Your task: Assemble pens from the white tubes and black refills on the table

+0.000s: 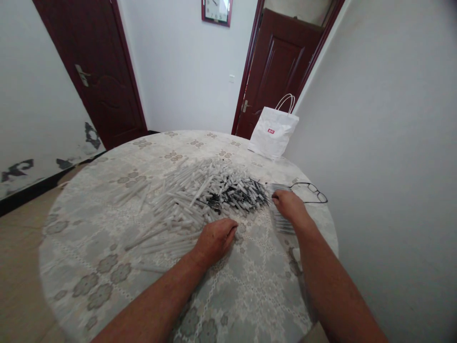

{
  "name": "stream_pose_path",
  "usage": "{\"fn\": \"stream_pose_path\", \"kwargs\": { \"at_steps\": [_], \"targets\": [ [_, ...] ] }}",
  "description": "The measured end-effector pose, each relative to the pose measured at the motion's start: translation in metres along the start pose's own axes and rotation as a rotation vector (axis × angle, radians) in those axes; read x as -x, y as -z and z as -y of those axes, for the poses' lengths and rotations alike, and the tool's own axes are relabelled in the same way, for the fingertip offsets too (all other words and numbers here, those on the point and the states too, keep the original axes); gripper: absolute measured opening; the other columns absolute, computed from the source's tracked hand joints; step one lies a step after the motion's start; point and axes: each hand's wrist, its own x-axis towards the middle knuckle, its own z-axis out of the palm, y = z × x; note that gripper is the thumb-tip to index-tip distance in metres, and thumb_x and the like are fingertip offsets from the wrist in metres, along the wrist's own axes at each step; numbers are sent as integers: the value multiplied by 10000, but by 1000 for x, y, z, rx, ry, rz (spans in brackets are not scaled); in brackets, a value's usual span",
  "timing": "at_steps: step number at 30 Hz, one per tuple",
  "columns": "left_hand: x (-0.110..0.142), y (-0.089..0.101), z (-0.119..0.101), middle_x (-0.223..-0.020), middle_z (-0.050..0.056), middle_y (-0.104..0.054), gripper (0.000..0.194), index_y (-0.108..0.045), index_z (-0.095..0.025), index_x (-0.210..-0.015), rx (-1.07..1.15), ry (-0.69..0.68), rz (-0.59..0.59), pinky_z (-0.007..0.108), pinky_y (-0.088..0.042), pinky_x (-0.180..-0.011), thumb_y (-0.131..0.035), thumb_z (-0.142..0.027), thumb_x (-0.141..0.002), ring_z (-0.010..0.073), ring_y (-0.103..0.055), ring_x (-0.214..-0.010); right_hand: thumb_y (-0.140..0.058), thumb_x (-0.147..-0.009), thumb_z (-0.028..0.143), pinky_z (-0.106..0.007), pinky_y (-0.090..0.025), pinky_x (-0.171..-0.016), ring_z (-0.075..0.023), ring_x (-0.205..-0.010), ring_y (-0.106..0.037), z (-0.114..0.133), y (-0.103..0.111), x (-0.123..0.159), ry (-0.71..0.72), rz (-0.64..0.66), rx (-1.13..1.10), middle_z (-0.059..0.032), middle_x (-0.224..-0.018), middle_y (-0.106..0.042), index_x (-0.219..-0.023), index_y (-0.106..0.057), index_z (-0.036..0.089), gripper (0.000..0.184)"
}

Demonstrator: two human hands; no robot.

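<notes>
A large heap of whitish pen-like tubes (178,205), short pale caps (228,169) and thin black-tipped pieces (235,195) spreads over the table. My left hand (216,238) rests at the near edge of the heap, its fingers curled and pressed together; what they pinch, if anything, is too small to make out. To the right of the heap, my right hand (289,205) is closed above a row of slim grey sticks (283,225) lying side by side. Its fingertips point toward the black-tipped pieces, and whatever they grip is hidden.
A round table with a flowered cloth (250,286) carries everything. Black-framed glasses (310,190) lie beyond my right hand. At the back right stands a white paper bag (274,132) with handles, close to the wall (385,143).
</notes>
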Motion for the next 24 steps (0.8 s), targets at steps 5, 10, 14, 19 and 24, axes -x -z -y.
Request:
{"fn": "stream_pose_path", "kwargs": {
  "at_steps": [5, 10, 14, 19, 24],
  "targets": [
    [0, 3, -2, -924, 84, -727, 205, -671, -189, -1045, 38, 1, -26, 299, -522, -797, -480, -223, -975, 195, -690, -865, -536, -955, 324, -275, -414, -809, -214, -977, -651, 60, -3, 25, 138, -37, -134, -92, -1056, -728, -1057, -707, 213, 228],
    [0, 7, 0, -919, 80, -716, 207, -671, -198, -1061, 24, 22, -61, 298, -521, -803, -488, -228, -970, 191, -681, -864, -516, -984, 372, -287, -434, -819, -215, -987, -650, 94, -26, 44, 197, -29, -102, -93, -1067, -692, -1040, -654, 210, 220],
    [-1, 8, 0, -927, 82, -717, 220, -665, -200, -1066, -29, 53, -63, 306, -520, -815, -467, -250, -986, 200, -683, -876, -519, -980, 390, -293, -448, -790, -227, -977, -657, 98, -34, 48, 188, -20, -48, -97, -1075, -676, -1050, -621, 205, 223],
    [-1, 8, 1, -937, 89, -719, 226, -660, -187, -1058, -50, 59, -64, 316, -518, -824, -456, -256, -990, 211, -685, -882, -517, -975, 394, -304, -453, -782, -242, -978, -665, 102, -39, 48, 182, -3, -55, -113, -1085, -671, -1049, -611, 186, 240],
    [0, 7, 1, -944, 91, -718, 221, -663, -189, -1064, -27, 56, -68, 319, -516, -831, -466, -254, -987, 210, -682, -882, -522, -963, 405, -307, -441, -791, -248, -986, -668, 101, -43, 46, 160, 18, -83, -123, -1076, -693, -1026, -620, 178, 256]
  ]
}}
